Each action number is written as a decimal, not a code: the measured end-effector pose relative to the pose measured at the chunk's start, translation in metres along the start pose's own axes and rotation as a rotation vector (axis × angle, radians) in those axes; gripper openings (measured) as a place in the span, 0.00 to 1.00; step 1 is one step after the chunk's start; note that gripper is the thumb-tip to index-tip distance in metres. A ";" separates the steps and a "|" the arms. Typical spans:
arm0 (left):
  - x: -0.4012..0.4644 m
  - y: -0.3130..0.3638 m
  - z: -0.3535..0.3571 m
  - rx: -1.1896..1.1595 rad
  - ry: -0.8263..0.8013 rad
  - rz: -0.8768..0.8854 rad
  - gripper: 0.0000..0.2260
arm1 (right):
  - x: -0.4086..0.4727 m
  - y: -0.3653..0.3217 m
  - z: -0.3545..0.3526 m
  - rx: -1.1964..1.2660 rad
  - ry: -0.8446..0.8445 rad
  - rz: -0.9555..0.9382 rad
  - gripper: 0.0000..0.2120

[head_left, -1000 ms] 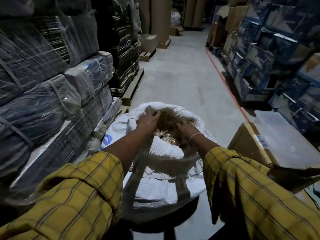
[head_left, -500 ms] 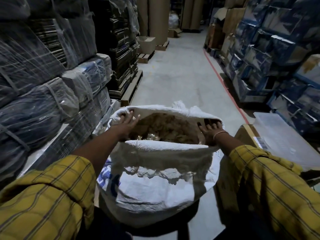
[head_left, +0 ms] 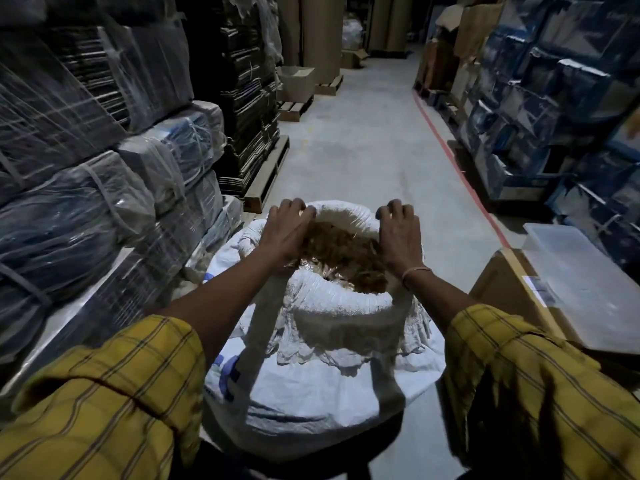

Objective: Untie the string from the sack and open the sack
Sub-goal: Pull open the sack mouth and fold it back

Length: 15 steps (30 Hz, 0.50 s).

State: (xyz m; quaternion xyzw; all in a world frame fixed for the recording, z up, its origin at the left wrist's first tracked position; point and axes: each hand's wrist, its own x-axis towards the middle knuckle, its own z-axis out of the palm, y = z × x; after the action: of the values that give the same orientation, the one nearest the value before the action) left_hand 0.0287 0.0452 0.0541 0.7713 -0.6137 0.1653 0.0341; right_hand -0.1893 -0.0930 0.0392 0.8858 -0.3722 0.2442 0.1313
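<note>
Both grips are clenched on the far rim of the sack [head_left: 322, 382] — the left hand [head_left: 285, 233] on the rim's left part, the right hand [head_left: 398, 237] on its right part, fingers curled over the edge. The white sack stands upright on the aisle floor [head_left: 363, 157], mouth open and rolled down, brown material [head_left: 341, 251] visible inside. A cardboard box [head_left: 502, 289] stands near, right of it.

Wrapped bundles [head_left: 104, 209] crowd the sack's [head_left: 329, 386] left, a cardboard box [head_left: 498, 292] its right; the aisle floor [head_left: 374, 161] beyond lies open.
</note>
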 end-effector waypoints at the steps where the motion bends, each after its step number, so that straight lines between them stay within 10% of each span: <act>1: 0.007 0.001 0.003 -0.068 0.030 -0.051 0.29 | 0.007 -0.003 0.004 0.077 -0.009 0.098 0.21; 5: 0.039 -0.006 0.028 -0.209 -0.046 -0.172 0.36 | 0.038 -0.011 0.028 0.374 -0.192 0.303 0.30; 10: 0.070 -0.013 0.048 -0.423 -0.065 -0.226 0.08 | 0.062 -0.008 0.071 0.556 -0.213 0.348 0.10; 15: 0.099 -0.062 0.062 -0.727 -0.147 -0.291 0.19 | 0.080 0.021 0.087 1.096 -0.366 0.475 0.14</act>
State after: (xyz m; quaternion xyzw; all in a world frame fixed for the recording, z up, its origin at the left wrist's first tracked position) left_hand 0.1201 -0.0480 0.0346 0.7977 -0.5171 -0.1249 0.2840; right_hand -0.1269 -0.1906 0.0089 0.7449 -0.3961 0.2665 -0.4660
